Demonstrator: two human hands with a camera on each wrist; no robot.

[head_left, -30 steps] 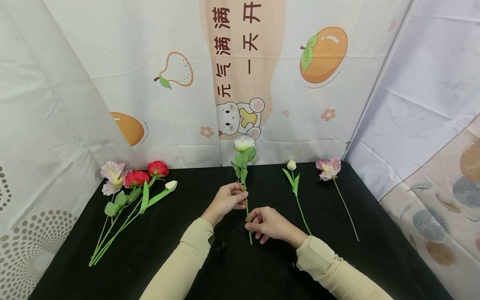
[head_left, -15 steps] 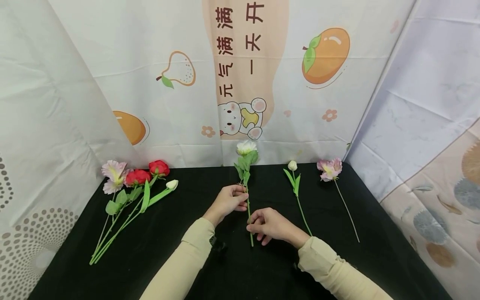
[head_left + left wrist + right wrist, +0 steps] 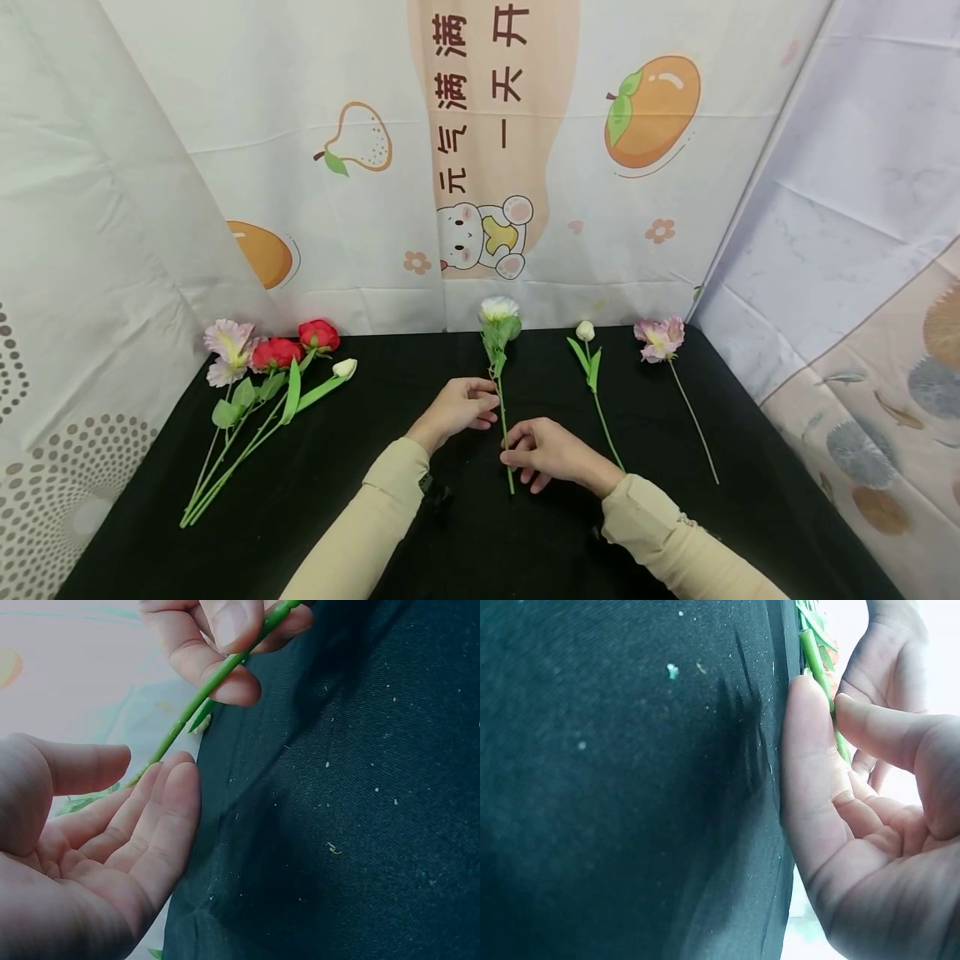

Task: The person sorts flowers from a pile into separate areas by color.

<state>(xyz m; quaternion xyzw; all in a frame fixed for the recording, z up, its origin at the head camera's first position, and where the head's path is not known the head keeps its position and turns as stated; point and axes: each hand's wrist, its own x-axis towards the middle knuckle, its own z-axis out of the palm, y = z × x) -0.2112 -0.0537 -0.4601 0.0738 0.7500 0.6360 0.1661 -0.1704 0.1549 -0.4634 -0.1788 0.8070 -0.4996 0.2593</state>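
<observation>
An artificial white flower [image 3: 498,311] with green leaves stands at mid-table in the head view, bloom toward the back curtain. Between thumb and forefinger, my right hand [image 3: 553,452] pinches the lower part of its stem [image 3: 201,697]. My left hand [image 3: 456,410] lies along the upper stem, below the leaves. In the left wrist view its thumb is lifted apart from relaxed fingers [image 3: 169,817], and the fingertips touch or nearly touch the stem. The right wrist view shows the cut stem end [image 3: 814,656] at my right fingertips.
On the left lie a pink flower [image 3: 228,342], red flowers [image 3: 318,334] and a white tulip [image 3: 344,369], stems crossed together. To the right lie another white tulip [image 3: 586,332] and a pink flower [image 3: 660,339] on the black cloth [image 3: 322,483]. A printed curtain [image 3: 360,217] closes the back.
The white flower has shifted slightly right and toward me, its bloom sinking lower in view. My left thumb and fingers have loosened from the stem; my right hand moved a little right with it.
</observation>
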